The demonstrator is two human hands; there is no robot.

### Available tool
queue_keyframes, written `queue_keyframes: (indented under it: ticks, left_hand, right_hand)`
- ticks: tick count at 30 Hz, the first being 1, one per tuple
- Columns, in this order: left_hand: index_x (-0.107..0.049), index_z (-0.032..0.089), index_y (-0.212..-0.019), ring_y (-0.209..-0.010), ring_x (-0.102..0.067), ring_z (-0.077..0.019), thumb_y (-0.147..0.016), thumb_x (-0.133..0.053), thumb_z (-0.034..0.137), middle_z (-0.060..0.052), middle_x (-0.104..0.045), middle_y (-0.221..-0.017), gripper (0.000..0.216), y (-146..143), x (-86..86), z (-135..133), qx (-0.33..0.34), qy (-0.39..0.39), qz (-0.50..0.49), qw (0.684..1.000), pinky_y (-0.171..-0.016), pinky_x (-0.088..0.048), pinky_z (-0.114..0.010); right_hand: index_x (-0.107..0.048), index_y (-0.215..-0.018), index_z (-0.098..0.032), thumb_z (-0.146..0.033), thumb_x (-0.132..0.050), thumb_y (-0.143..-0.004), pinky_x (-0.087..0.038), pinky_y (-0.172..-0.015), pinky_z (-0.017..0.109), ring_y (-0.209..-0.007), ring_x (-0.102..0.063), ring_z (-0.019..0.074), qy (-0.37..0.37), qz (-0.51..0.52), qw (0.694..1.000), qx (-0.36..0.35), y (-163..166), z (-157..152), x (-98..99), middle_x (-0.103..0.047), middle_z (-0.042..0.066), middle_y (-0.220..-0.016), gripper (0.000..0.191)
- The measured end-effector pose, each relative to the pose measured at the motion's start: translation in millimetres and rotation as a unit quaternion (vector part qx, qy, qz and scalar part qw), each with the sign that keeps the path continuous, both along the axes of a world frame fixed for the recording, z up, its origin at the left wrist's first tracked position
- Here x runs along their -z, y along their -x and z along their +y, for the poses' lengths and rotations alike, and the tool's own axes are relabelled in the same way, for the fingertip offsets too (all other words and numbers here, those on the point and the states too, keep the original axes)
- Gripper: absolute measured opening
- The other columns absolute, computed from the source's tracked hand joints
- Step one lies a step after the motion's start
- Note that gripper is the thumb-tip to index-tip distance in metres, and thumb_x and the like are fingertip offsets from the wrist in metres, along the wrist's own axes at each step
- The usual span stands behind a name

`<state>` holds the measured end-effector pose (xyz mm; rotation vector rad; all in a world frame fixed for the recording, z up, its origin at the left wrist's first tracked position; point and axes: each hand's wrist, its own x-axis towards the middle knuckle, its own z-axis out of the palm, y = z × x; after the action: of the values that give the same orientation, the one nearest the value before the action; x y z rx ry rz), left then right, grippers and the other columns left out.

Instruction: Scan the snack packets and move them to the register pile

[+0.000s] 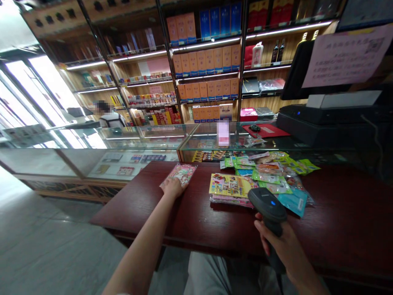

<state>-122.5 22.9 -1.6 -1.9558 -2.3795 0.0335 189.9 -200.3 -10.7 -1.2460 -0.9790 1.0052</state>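
Note:
My left hand [173,187] is closed over the near end of a flat pink picture packet [184,173] in clear wrapping, which lies on the left part of the dark red table. Parts of its fingers are hard to make out. Wrapped round the handle of a black barcode scanner [266,203] is my right hand [278,239]; a blue light glows on the scanner's top. Just beyond the scanner lies a stack of wrapped packets with a yellow one [230,185] uppermost. A heap of small snack bags [272,170], green, orange and clear, spreads behind it, with a teal bag [294,201] at its near side.
The dark wooden table [196,221] meets a glass display counter [147,141]. A monitor [294,78] with a pink notice stands back right, near a mouse [254,128] on a red mat [270,130]. Boxed goods fill the wall shelves. A person [112,119] is at the far left.

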Motion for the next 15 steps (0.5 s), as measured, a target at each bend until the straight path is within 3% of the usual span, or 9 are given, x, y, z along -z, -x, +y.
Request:
queue_keyframes:
  ticks: [5,10,15]
  left_hand:
    - [-0.064,0.005,-0.114,-0.107,-0.063,-0.0383,-0.091,-0.045,0.039,-0.028,-0.066,-0.111,0.045,-10,-4.6,13,0.092,0.033,0.050,0.994,-0.087,-0.049,-0.048]
    - [-0.061,0.004,-0.118,-0.098,-0.068,-0.0345,-0.089,-0.041,0.011,-0.026,-0.069,-0.103,0.036,-26,-10.6,8,0.112,0.013,0.054,0.992,-0.080,-0.052,-0.044]
    - [-0.064,0.000,-0.108,-0.099,-0.066,-0.0358,-0.091,-0.031,0.008,-0.028,-0.066,-0.100,0.039,-23,-19.6,-8,0.110,-0.074,0.082,0.988,-0.080,-0.051,-0.045]
  right_hand:
    - [-0.062,-0.092,-0.015,-0.052,-0.073,-0.073,-0.034,-0.033,0.020,-0.032,-0.042,0.0084,0.004,0.006,1.000,-0.001,0,2,4.5,-0.051,-0.008,-0.044,0.044]
    - [-0.063,-0.090,-0.015,-0.053,-0.073,-0.073,-0.034,-0.033,0.020,-0.031,-0.041,0.0085,0.003,0.005,1.000,0.005,-1,1,3.0,-0.049,-0.008,-0.040,0.043]
    - [-0.063,-0.089,-0.015,-0.054,-0.074,-0.070,-0.033,-0.032,0.020,-0.030,-0.040,0.0081,-0.003,0.018,1.000,0.017,-2,0,-0.8,-0.050,-0.008,-0.042,0.044]
